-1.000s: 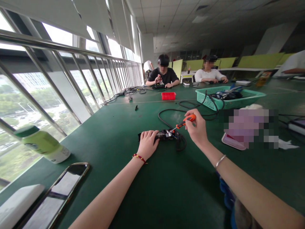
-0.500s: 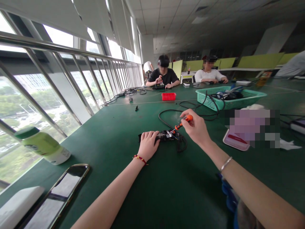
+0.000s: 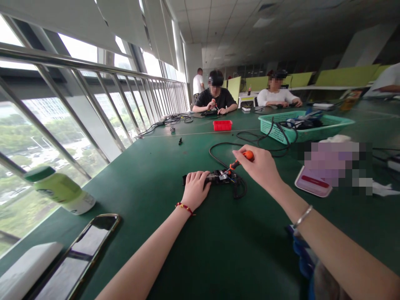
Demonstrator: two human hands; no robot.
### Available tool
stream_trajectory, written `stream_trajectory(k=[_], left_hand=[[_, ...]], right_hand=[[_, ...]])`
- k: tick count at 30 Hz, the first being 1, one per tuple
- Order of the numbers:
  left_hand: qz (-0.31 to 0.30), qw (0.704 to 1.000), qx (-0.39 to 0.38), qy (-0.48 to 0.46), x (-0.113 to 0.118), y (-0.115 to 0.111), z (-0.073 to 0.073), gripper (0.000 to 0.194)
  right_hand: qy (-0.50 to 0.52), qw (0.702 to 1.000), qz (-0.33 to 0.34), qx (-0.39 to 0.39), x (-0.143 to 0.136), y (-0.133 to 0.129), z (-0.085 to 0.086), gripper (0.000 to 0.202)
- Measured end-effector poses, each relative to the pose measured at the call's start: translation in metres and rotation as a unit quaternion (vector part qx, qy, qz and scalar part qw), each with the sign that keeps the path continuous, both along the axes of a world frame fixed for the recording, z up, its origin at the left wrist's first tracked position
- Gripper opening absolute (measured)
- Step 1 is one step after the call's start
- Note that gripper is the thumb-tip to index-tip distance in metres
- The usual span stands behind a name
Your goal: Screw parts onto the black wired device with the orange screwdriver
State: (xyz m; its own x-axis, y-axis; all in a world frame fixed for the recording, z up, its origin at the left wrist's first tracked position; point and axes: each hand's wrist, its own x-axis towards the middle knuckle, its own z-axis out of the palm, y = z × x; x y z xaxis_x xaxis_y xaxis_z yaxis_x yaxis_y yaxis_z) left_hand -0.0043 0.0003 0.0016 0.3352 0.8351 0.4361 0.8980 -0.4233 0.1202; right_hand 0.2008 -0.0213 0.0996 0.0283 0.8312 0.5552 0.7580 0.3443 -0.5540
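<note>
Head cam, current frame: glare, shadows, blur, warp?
Head view: windows blown out; smartphone screen mirrors bright light; ceiling dim; soft shadow on the green tabletop beside the right forearm; railing skewed, wide-angle style; screwdriver tip too small to judge focus; mosaic blocks at right.

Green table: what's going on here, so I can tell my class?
On the green table, the person's left hand lies over one end of a black device. The right hand holds an orange-and-black screwdriver slanted down to the device's exposed parts. Whether the tip meets a screw is too small to tell.
</note>
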Motion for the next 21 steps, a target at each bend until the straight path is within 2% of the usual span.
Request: stream_trajectory(k=[2, 5, 7, 10, 13, 16, 19, 21], left_hand=[[-0.002, 1.000, 0.001, -0.003, -0.0003, 0.0003, -0.0001, 0.033], [-0.002, 1.000, -0.001, -0.003, 0.0000, 0.0002, 0.0004, 0.033], [-0.002, 1.000, -0.002, -0.002, 0.0003, -0.0003, 0.0011, 0.033], [-0.001, 1.000, -0.003, -0.003, 0.0005, -0.0009, 0.0016, 0.033], [-0.002, 1.000, -0.002, -0.003, 0.0001, -0.0006, 0.0011, 0.034], [-0.003, 1.000, 0.001, -0.001, 0.0000, -0.0001, 0.0004, 0.034], [-0.003, 1.000, 0.003, 0.002, 0.0000, 0.0001, -0.0001, 0.034], [-0.002, 1.000, 0.003, 0.003, -0.0003, 0.0004, -0.0008, 0.034]], right_hand=[[0.025, 1.000, 0.017, 0.001, 0.0012, -0.0004, 0.0012, 0.012], [0.039, 0.998, 0.037, -0.021, 0.0026, -0.0012, 0.0035, 0.019], [0.012, 0.999, 0.023, -0.030, 0.0031, -0.0017, 0.0048, 0.012], [-0.023, 1.000, -0.006, -0.020, 0.0039, -0.0017, 0.0058, 0.027], [-0.004, 1.000, 0.001, -0.017, 0.0050, -0.0010, 0.0061, 0.014], [0.004, 0.999, 0.009, -0.041, 0.0053, -0.0017, 0.0069, 0.025], [-0.023, 0.999, -0.003, -0.048, 0.0044, -0.0033, 0.0074, 0.014], [-0.038, 0.999, -0.011, -0.036, 0.0041, -0.0037, 0.0074, 0.027]])
